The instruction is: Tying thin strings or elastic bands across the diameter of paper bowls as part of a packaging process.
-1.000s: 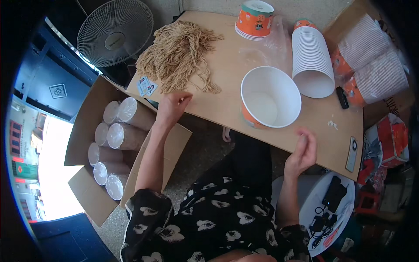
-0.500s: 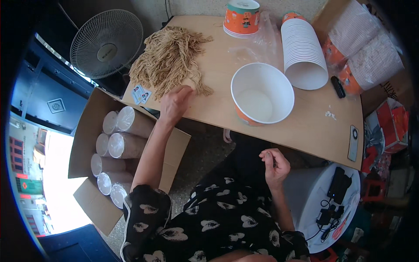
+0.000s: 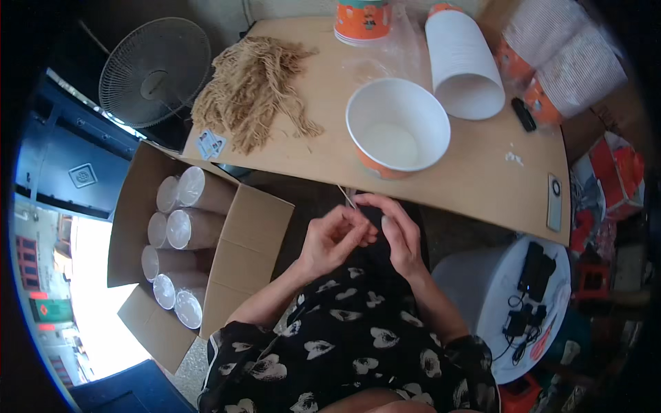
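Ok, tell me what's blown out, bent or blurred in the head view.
Head view: daylight at the lower left is blown out; the table edge bows from fisheye; corners are black vignette; both hands, left hand and right hand, look fairly sharp.

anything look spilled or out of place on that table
A few things stand out. The stack of white cups lies tipped on its side instead of standing. Loose tan strands trail off the fibre pile across the table, and small white crumbs sit near its right side. The open bowl looks upright and undamaged.
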A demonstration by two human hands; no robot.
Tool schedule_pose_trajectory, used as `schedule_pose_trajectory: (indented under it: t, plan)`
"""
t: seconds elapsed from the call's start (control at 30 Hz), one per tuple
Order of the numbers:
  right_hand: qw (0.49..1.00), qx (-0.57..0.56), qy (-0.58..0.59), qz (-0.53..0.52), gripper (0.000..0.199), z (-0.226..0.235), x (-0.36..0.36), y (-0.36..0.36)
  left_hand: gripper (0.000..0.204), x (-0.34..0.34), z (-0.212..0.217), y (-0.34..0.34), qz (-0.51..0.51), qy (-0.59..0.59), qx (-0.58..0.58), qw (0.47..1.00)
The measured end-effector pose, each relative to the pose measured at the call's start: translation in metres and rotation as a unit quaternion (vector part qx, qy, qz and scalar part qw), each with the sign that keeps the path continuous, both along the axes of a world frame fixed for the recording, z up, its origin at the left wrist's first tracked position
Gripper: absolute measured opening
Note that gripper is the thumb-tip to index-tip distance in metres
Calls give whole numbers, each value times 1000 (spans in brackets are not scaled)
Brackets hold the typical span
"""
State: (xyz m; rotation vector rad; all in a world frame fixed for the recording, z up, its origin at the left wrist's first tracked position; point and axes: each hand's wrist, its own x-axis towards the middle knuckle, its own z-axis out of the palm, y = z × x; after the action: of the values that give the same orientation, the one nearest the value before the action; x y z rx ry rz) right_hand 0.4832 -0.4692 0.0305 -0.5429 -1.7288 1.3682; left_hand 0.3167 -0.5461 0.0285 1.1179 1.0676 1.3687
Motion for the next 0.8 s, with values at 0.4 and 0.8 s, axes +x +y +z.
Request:
schedule_pose_trajectory:
  t: [0.4,0.8]
  plan:
    - [980,-193,10,-37,23,-6,34,-20,48,26,7,27,17,-165,-78,983]
    - [983,-129,-45,-120,13,-14,68,-36,15,38,-5,20,-38,-34,-103,993]
